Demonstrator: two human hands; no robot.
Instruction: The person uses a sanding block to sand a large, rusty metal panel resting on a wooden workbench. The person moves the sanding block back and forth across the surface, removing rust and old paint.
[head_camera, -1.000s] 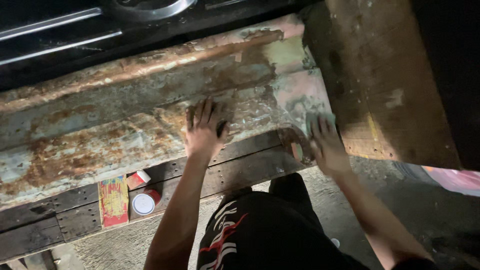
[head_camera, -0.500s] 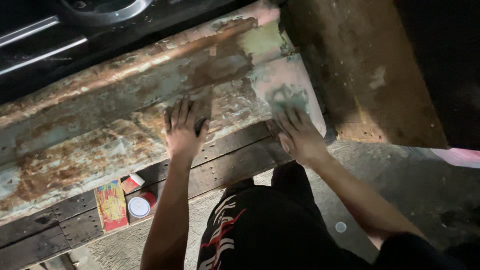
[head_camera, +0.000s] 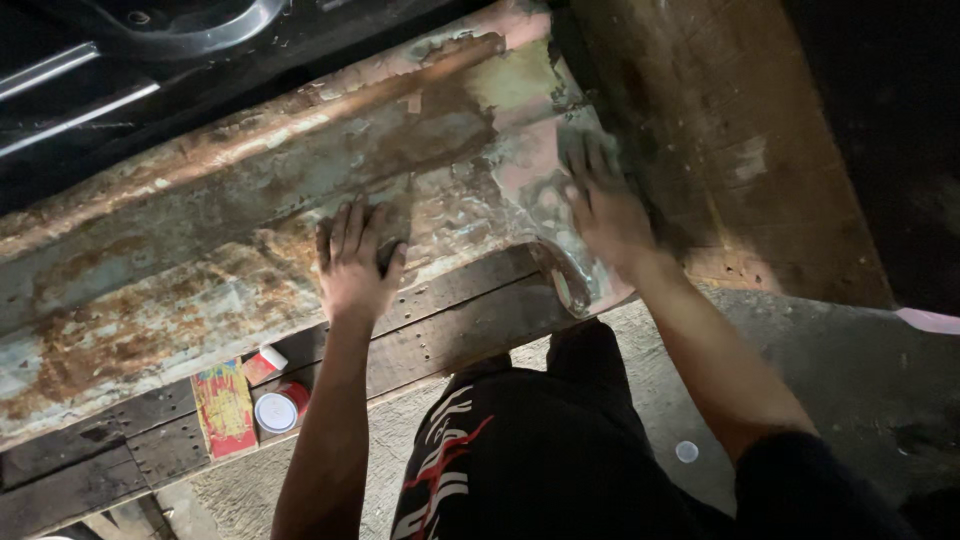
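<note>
Left hand (head_camera: 355, 262) lies flat on the rusty metal panel (head_camera: 200, 260), fingers (head_camera: 345, 228) spread and open — something dark sits under the palm, can't tell what. Right hand (head_camera: 605, 205) presses on the panel's right end, fingers extended, blurred; can't tell if it holds anything. Panel rests on a dark wooden beam (head_camera: 450, 330). On the beam, left of the forearm — a small red tin (head_camera: 280, 408) with white lid, closed, contents unseen, beside a red-yellow flat pack (head_camera: 225, 408).
</note>
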